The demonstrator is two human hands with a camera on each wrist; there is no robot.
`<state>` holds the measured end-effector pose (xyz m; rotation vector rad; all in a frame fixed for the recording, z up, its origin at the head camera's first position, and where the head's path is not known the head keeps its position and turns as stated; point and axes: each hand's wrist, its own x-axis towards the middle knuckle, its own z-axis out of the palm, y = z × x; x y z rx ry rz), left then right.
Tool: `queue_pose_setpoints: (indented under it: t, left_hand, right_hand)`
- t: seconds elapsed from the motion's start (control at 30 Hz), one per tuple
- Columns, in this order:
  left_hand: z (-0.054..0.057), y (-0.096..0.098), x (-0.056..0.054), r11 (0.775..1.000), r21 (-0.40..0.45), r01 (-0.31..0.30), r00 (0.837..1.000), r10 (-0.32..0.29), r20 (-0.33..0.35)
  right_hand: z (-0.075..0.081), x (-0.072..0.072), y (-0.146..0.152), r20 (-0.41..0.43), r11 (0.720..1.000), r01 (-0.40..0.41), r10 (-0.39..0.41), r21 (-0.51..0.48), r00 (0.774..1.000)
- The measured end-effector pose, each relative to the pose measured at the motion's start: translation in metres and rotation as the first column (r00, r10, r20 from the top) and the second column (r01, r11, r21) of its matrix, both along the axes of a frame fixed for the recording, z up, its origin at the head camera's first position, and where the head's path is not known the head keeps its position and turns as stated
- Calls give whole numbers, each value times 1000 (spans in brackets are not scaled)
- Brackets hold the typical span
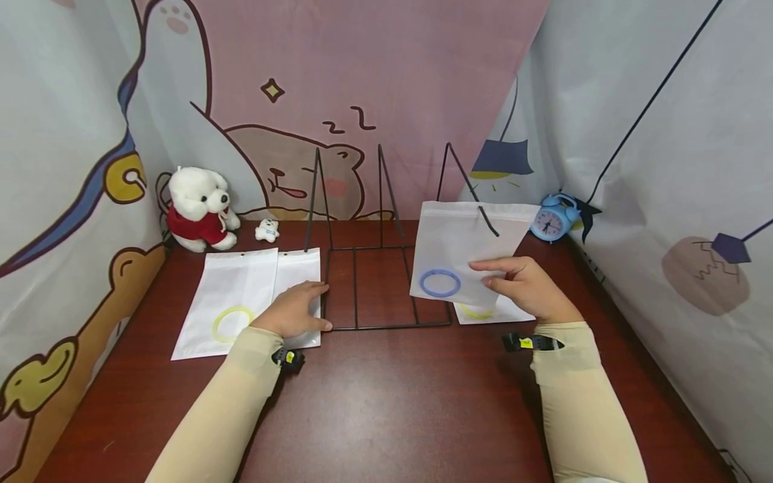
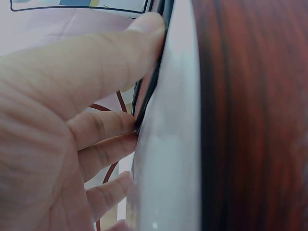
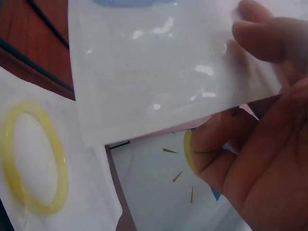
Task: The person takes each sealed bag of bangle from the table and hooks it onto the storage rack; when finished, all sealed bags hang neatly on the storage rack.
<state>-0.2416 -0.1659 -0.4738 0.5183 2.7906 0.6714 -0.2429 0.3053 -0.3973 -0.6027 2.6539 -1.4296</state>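
Note:
My right hand point(image 1: 534, 288) pinches a translucent white plastic bag point(image 1: 447, 235) holding a blue ring point(image 1: 440, 283), between thumb and fingers at its right edge. The bag is raised at the right prong of a black wire rack point(image 1: 371, 328). That prong's end crosses the bag's top; whether it passes through a hole, I cannot tell. My left hand point(image 1: 292, 310) rests at the rack's left side, its thumb and fingertips touching the black rod point(image 2: 153, 86). Under it lie two overlapping white bags point(image 1: 208, 288), one with a yellow ring point(image 1: 229, 323).
Another white bag point(image 1: 513, 310) with a yellow ring point(image 3: 60, 168) lies under the raised one. A white plush dog point(image 1: 202, 208) and a small white figure point(image 1: 268, 230) stand at the back left. A blue alarm clock point(image 1: 552, 218) stands back right. Printed curtains surround the table.

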Motion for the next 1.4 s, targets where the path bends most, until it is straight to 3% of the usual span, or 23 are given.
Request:
queue_pose_setpoints:
  t: [0.23, 0.47, 0.67, 1.4]
  left_hand:
    - [1, 1, -1, 1000, -4, 11, 1000, -11, -4]
    - [2, 0, 0, 1000, 3, 6, 1000, -6, 2]
    - [2, 1, 0, 1000, -1, 10, 1000, -10, -7]
    - [2, 0, -2, 1000, 6, 18, 1000, -18, -14]
  right_hand:
    - [-3, -3, 2, 11, 994, -43, 42, 99, 999]
    - [-6, -4, 2, 65, 990, -37, 28, 135, 997]
    - [-7, -5, 4, 58, 986, -36, 27, 160, 998]
    - [-12, -7, 3, 80, 998, 8, -13, 63, 997]
